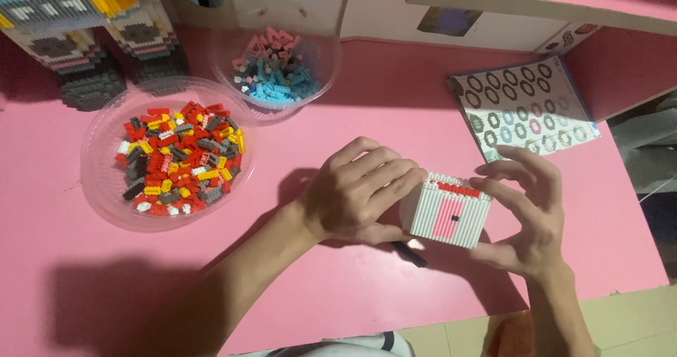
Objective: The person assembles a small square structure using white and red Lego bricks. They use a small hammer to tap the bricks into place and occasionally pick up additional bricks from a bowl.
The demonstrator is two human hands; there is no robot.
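Left hand (356, 195) and right hand (525, 216) clasp white micro-brick house (446, 212) between curled fingers, steadying it; dark tool (410, 254), perhaps, lies beneath

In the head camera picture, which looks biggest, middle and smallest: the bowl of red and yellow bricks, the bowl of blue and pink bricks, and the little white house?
1. Bowl of red and yellow bricks
2. Bowl of blue and pink bricks
3. Little white house, though it sits nearer the camera.
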